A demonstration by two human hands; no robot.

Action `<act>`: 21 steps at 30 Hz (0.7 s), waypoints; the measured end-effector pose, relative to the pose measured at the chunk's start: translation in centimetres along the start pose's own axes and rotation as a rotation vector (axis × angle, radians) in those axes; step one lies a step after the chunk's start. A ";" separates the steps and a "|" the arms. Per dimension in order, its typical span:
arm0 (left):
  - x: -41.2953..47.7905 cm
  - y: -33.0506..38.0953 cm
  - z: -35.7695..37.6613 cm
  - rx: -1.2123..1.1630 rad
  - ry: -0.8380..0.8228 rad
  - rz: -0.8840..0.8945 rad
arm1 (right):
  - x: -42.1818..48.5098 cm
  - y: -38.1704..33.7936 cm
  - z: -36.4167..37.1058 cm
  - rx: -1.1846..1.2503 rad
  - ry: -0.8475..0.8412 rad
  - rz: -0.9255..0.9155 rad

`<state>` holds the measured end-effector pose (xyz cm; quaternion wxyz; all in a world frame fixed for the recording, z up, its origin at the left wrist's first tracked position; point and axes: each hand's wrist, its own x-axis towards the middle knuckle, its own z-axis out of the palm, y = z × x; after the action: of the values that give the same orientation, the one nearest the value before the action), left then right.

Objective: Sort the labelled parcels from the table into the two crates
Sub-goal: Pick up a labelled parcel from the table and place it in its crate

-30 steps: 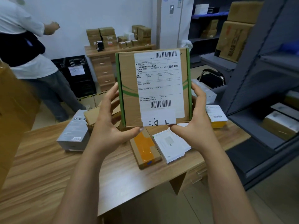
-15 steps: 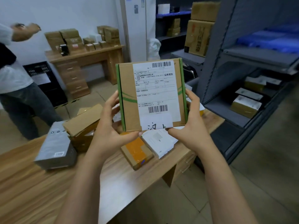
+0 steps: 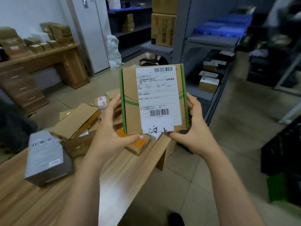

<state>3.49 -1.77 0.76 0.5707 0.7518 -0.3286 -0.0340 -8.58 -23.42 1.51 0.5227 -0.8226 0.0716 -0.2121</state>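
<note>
I'm counting two hands here, left hand [image 3: 110, 128] and right hand [image 3: 195, 129], both gripping one labelled parcel [image 3: 132, 115]. On the table [image 3: 24, 201] I'm seeing five more, probably, as the pile's blurry: one grey box [image 3: 44, 157], two brown cartons [image 3: 76, 119], one orange-taped parcel [image 3: 138, 145] and one red-lettered box [image 3: 101, 101]. One black crate [image 3: 283, 152] is showing at the right.

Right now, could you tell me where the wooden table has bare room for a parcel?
The wooden table is bare nearer than the grey rectangular box and along its right edge. Crowded beyond: brown cardboard boxes, orange-taped parcel.
</note>
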 end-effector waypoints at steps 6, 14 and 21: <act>-3.3 0.5 0.1 -0.047 -0.127 0.018 | -6.6 -1.3 0.8 -0.062 0.097 0.069; -6.2 3.8 5.1 -0.061 -0.347 0.145 | -15.9 -2.1 -2.4 -0.114 0.342 0.158; -9.1 8.5 12.9 -0.091 -0.576 0.239 | -26.0 -3.2 -7.4 -0.204 0.600 0.260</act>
<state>-13.03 -8.83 0.79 0.4871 0.6409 -0.5609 -0.1931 -35.49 -19.30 -0.04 0.4160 -0.7556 0.3474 -0.3679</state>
